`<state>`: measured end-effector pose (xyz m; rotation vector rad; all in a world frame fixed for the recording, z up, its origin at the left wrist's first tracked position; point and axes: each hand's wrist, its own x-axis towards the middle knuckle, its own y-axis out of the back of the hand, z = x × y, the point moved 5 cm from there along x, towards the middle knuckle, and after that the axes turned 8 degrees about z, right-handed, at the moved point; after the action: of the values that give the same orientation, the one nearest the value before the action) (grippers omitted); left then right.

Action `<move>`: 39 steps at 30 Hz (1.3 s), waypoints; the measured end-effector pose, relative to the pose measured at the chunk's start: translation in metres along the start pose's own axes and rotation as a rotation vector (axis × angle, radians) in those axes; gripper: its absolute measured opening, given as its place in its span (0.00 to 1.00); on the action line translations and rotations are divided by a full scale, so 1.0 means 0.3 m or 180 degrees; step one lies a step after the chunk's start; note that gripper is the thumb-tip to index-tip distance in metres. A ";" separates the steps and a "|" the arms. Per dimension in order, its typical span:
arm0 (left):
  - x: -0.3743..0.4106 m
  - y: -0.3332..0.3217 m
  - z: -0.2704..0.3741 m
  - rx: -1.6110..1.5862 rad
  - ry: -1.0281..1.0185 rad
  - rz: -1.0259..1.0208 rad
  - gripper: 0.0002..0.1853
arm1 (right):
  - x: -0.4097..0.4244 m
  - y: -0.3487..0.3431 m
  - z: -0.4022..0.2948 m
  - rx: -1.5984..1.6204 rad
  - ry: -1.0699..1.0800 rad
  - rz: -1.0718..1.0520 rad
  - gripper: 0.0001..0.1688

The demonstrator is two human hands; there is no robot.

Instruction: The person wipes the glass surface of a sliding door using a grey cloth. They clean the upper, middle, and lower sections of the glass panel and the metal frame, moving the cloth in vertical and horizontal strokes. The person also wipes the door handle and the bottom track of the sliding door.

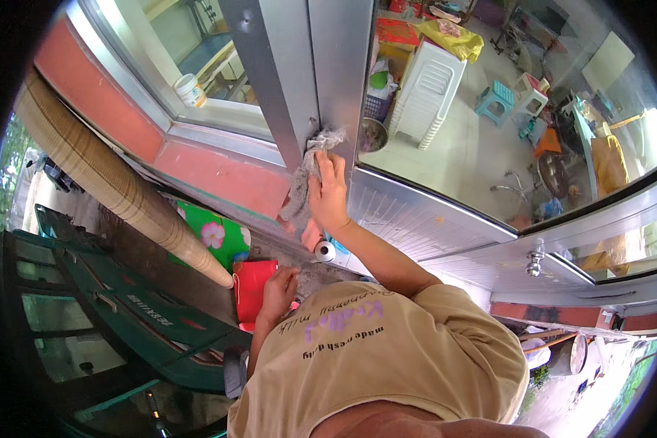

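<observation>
My right hand [328,191] presses a grey cloth [301,191] against a silver metal door frame [336,82]. At the top of the cloth a whitish patch of foam or wet smear [327,138] shows on the metal. Glass in the door [460,137] lies to the right of this hand, above a ribbed metal lower panel [416,224]. My left hand [279,293] hangs low with its fingers partly curled, beside a red bag or cover [253,287]. Whether it holds anything is hidden from this angle.
A rolled woven mat [126,186] leans at the left, over a green flowered sheet [213,235]. Behind it stands a dark green vehicle [142,312]. A white round-topped container [324,251] is below the cloth. A white tub [189,90] sits on the windowsill. The door knob [535,263] juts out right.
</observation>
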<state>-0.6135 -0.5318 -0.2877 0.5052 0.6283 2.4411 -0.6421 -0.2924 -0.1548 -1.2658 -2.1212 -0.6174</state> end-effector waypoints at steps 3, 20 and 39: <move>-0.022 -0.009 -0.010 -0.0191 0.0102 0.0012 0.08 | 0.031 0.015 -0.038 0.0138 0.0071 -0.0012 0.31; 0.568 -0.136 0.395 -0.1148 0.0033 0.0810 0.24 | -0.105 0.327 0.252 0.2591 -0.3262 -0.0292 0.25; 0.487 0.052 0.554 -0.1702 0.0169 0.1941 0.15 | 0.264 0.135 -0.105 0.0274 0.0570 -0.0066 0.35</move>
<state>-0.6534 -0.4019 -0.1124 0.4498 -0.2162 3.0380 -0.6279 -0.2457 -0.0739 -1.1008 -1.9936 -0.6176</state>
